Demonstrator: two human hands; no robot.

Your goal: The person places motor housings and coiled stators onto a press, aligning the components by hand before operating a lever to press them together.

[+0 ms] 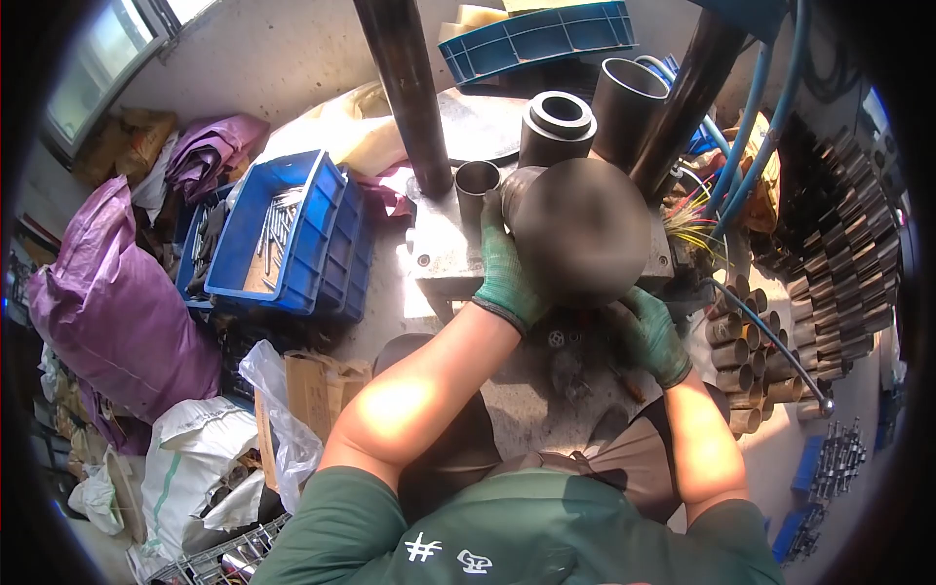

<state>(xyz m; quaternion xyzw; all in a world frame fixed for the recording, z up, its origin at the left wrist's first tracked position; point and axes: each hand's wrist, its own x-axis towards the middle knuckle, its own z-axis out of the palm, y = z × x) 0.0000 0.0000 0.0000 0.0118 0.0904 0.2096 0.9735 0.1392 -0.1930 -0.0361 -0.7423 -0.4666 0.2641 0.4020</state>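
A dark round metal cylinder (580,234) is held up in front of me, its near face blurred. My left hand (512,268), in a green glove, grips its left side with the fingers stretched up along it. At the lower right edge, my right hand (651,333), gloved too, is closed against it; some of its fingertips are hidden. Behind stands the metal bed (444,239) of a machine. On it, a short steel tube (478,185) stands just left of the cylinder, with a collared steel sleeve (559,127) and a wide dark tube (629,102) farther back.
Two thick dark pillars (405,93) rise from the bed, the right pillar (687,93) beside blue hoses (759,136). Stacked blue crates (331,234) with metal rods stand left, near a purple sack (122,312). Many steel tubes (843,253) are piled at right.
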